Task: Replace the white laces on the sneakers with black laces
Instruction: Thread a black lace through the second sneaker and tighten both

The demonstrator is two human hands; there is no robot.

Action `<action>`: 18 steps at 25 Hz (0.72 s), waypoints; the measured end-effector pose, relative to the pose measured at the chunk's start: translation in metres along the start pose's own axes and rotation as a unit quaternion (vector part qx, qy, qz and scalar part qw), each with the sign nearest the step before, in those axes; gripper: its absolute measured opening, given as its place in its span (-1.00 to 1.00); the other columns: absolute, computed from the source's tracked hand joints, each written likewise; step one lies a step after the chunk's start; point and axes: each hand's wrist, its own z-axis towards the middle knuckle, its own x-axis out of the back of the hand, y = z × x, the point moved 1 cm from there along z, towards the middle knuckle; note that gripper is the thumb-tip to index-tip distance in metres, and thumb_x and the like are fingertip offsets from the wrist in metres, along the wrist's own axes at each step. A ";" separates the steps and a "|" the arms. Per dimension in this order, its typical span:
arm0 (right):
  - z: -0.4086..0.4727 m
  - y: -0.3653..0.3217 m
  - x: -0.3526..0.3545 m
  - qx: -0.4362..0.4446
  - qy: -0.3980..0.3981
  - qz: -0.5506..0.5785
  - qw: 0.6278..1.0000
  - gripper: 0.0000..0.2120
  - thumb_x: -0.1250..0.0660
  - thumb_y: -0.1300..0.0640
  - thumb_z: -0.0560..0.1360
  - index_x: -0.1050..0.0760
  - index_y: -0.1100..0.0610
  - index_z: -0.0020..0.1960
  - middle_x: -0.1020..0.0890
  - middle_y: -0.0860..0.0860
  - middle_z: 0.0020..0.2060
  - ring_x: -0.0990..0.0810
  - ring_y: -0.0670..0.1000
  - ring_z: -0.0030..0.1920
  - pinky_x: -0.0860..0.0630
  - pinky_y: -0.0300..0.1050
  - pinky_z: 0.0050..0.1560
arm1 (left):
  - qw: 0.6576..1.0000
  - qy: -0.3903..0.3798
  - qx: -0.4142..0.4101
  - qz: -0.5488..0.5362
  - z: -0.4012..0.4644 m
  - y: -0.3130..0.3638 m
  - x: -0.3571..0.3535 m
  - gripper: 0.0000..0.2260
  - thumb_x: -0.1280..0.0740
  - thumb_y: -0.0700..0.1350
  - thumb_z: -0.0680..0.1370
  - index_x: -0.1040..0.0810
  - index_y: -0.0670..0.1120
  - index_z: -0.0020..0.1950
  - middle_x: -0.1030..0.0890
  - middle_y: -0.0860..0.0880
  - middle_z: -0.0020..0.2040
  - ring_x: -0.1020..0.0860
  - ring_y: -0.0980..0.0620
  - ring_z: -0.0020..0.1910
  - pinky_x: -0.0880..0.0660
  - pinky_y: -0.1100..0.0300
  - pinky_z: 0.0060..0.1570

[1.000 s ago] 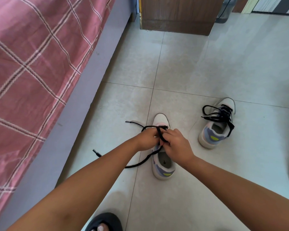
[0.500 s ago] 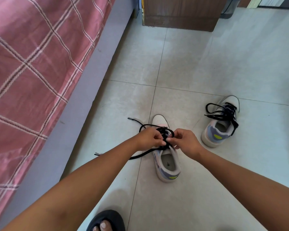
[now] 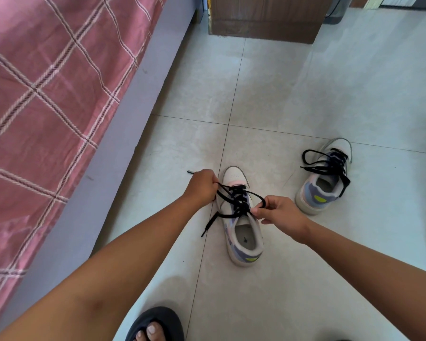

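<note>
The near sneaker (image 3: 242,232) lies on the floor between my hands, toe away from me, and my left hand (image 3: 201,187) grips one black lace (image 3: 236,200) loop while my right hand (image 3: 279,214) pinches the other, so I judge I must pull sideways, across its long axis.

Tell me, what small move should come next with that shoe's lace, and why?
Probably pull both hands apart to tighten the bow: the left hand grips one part of the black lace and the right hand pinches a loop, above the near sneaker.
</note>
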 end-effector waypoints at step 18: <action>-0.010 0.005 -0.003 -0.020 -0.019 0.013 1.000 -0.92 -0.41 0.20 0.46 -0.53 0.18 -0.18 -0.56 0.00 -0.30 -0.51 -0.08 -0.26 -0.47 -0.23 -0.15 | 0.987 -0.090 0.134 -0.002 0.003 -0.018 -0.003 -0.85 -0.07 -0.29 0.56 -0.43 -0.19 -0.02 -0.53 -0.13 -0.20 -0.56 -0.08 -0.26 -0.37 0.20 -0.30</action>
